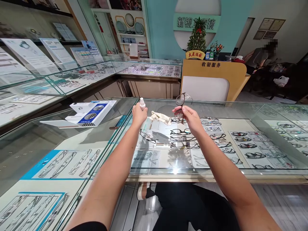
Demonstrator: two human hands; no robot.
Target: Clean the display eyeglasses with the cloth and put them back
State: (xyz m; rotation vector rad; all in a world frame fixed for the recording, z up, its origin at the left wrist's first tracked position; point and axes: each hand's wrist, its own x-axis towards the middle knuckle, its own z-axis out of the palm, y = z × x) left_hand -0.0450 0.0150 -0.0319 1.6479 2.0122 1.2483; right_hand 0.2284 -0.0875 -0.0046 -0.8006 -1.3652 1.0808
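Observation:
My left hand (139, 114) is closed around a small white spray bottle (142, 103), whose nozzle end sticks up above my fingers. My right hand (186, 114) pinches a pair of dark-framed glasses (181, 106) and holds them upright over the glass counter (216, 109). Between my two hands a crumpled beige cleaning cloth (160, 117) lies on the glass. Under the glass, below my hands, several rows of eyeglass frames (183, 138) are on display.
A white and blue box (92, 114) sits on the counter to the left. More glass showcases (79, 75) line the left wall and the back. A wooden cashier desk (214, 78) with a small tree stands behind. Someone sits at the far right (261, 57).

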